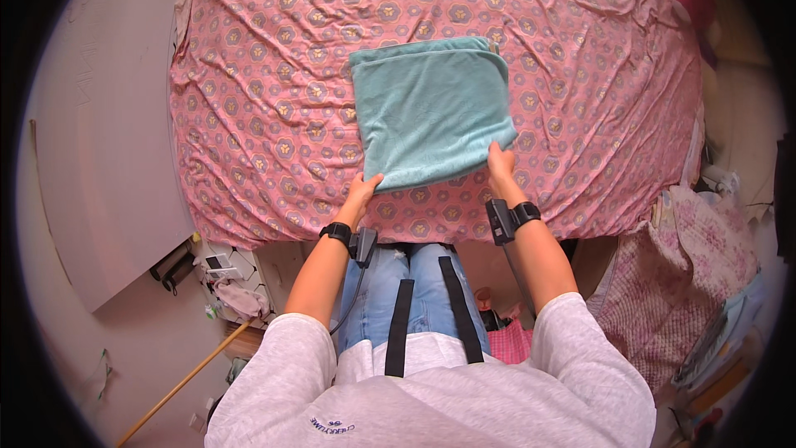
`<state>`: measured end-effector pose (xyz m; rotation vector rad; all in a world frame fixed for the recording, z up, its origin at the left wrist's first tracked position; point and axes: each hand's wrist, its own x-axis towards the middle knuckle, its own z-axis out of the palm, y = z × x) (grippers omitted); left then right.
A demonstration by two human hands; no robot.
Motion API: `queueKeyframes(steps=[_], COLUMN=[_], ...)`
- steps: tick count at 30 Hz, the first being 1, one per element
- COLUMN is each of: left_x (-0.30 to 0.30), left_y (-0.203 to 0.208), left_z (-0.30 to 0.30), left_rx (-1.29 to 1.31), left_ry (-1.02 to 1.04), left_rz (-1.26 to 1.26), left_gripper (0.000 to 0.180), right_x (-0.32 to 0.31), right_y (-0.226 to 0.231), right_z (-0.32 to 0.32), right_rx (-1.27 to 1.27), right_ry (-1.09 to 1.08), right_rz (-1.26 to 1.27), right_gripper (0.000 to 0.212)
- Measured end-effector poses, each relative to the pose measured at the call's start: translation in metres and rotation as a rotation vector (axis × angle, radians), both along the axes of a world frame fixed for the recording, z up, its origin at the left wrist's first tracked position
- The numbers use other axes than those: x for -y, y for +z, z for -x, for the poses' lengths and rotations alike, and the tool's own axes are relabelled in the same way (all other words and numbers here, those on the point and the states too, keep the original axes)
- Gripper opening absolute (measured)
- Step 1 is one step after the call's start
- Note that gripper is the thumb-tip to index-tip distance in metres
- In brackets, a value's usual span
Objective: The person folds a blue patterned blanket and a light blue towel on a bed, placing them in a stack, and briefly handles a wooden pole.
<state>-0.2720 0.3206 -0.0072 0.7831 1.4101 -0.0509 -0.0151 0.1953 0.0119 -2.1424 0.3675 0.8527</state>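
Observation:
A teal plush cloth, like a folded blanket [431,116], lies in a rough square on the pink patterned bedsheet [265,124]. Several layers show along its far edge and far right corner. My left hand [362,191] grips its near left corner, thumb on top. At the near right corner, my right hand [502,163] has hold of the edge, also with the thumb on top. The fingers under the cloth are hidden on both sides. The near edge between my hands sags in a slight curve.
The sheet is wrinkled and hangs over the bed's near edge. A quilted floral cloth [688,265] drapes at the right. Left of the bed are a pale panel [108,133], a wooden stick [182,382] and a small crumpled pink cloth [242,299].

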Motion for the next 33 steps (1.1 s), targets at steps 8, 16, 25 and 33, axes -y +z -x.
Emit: queueKeyframes(steps=[8, 16, 25, 33], left_x=[-0.015, -0.027, -0.025, -0.039], left_y=[-0.003, -0.022, 0.059, 0.261], left_z=[0.001, 0.021, -0.065, -0.039], left_rx=[0.29, 0.142, 0.365, 0.472], left_ry=[0.273, 0.062, -0.197, -0.411], left_rz=[0.343, 0.339, -0.045, 0.423], left_gripper=[0.065, 0.066, 0.036, 0.022], right_x=[-0.081, -0.051, 0.021, 0.06], right_y=[0.07, 0.03, 0.083, 0.169], right_z=[0.109, 0.15, 0.101, 0.113], right_rx=[0.784, 0.372, -0.136, -1.011], right_ry=[1.349, 1.523, 0.507, -0.316], right_rz=[-0.089, -0.116, -0.281, -1.005], right_gripper=[0.055, 0.044, 0.032, 0.076])
